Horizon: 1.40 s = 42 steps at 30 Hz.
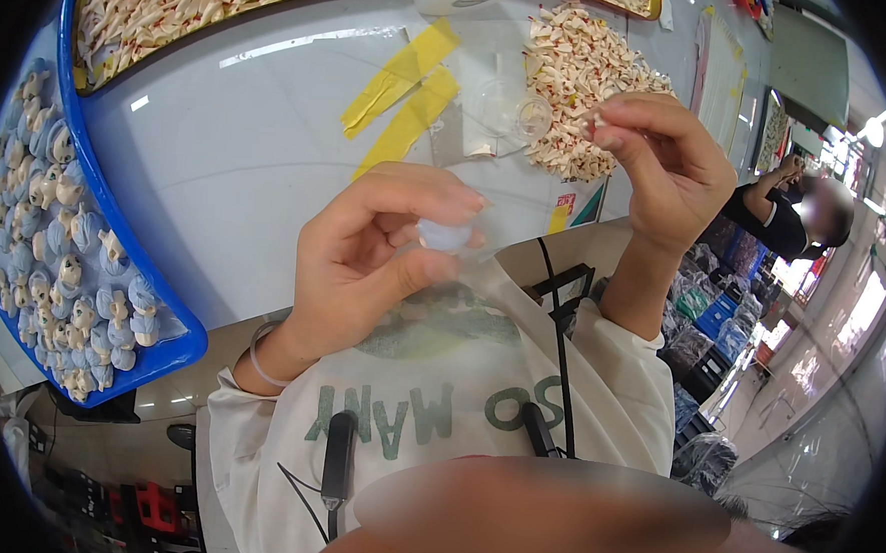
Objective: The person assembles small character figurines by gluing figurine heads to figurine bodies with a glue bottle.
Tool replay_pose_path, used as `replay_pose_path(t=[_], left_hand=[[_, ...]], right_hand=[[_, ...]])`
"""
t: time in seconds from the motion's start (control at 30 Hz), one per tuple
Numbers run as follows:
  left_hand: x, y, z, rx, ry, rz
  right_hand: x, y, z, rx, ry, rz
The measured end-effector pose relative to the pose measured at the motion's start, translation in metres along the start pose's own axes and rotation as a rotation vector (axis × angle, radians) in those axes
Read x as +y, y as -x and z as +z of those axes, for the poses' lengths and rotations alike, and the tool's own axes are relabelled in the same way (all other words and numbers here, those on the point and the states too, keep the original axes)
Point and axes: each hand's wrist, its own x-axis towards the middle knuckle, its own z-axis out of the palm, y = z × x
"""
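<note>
Above the table's [207,184] near edge, the curled left hand [365,237] grips a pale-blue piece [443,236]; the right hand [674,168] pinches a cream piece [595,126]. By the left edge, a blue tray [176,347] holds figurines [67,272].

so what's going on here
A person's left hand holds a rounded pale blue piece between thumb and fingers. Their right hand, held apart from it by a heap of small cream pieces, pinches what looks like a small pale bit. On the left, a blue tray holds many small blue-and-cream figures.
</note>
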Motion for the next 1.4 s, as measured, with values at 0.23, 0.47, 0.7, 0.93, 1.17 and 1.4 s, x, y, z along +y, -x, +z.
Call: replay_pose_path(t=[0.23,0.47,0.7,0.93,1.17,1.4], left_hand=[[0.005,-0.002,0.006,0.074,-0.106,-0.091],[0.001,-0.002,-0.009,-0.072,-0.300,-0.001],[0.004,-0.002,0.001,0.061,-0.009,-0.039],[0.001,0.001,-0.004,-0.027,-0.069,-0.006],[0.004,0.000,-0.002,-0.016,-0.079,-0.125],[-0.002,0.002,-0.001,0.011,-0.245,0.105]], right_hand=[[0.001,0.002,0.003,0.018,-0.208,0.102],[-0.001,0.007,0.008,0.093,-0.239,0.209],[-0.007,-0.014,0.011,-0.143,0.154,0.041],[-0.011,-0.019,0.017,-0.181,0.326,0.022],[-0.009,-0.018,0.018,-0.125,0.307,0.014],[-0.034,0.007,0.022,-0.011,-0.094,0.044]])
